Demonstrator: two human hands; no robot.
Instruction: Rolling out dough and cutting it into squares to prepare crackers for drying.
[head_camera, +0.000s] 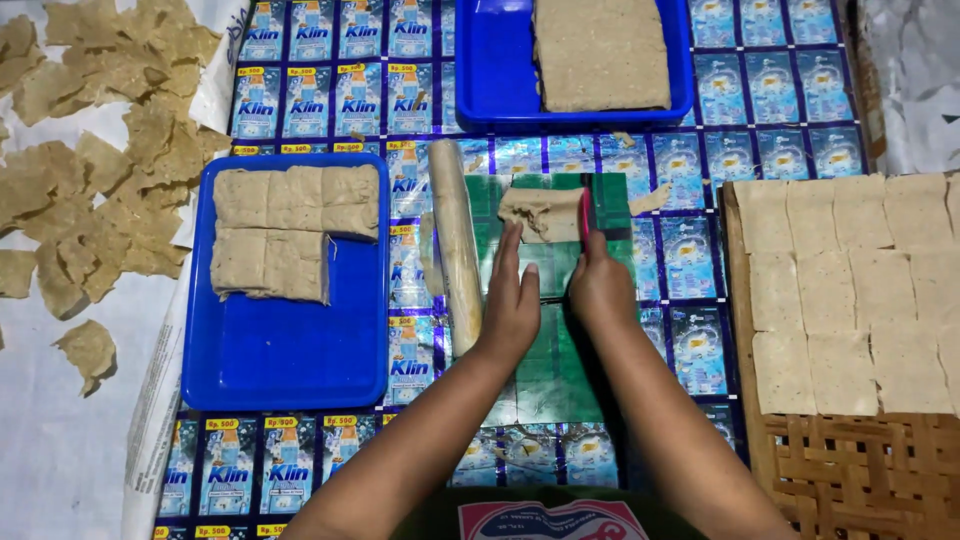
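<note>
Head camera looks steeply down, close above the mat

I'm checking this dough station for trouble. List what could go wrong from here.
1. The thin dough sheet is already folded and crumpled; it may tear as the red scraper in the right hand works it.
2. The rolling pin lies right beside the left hand; a nudge could roll it toward the blue tray.

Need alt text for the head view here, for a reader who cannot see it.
Two bare hands work a thin piece of dough on a green sheet: the left hand lies flat, the right hand grips a pink tool. A rolling pin lies left; blue trays hold dough slabs.
</note>
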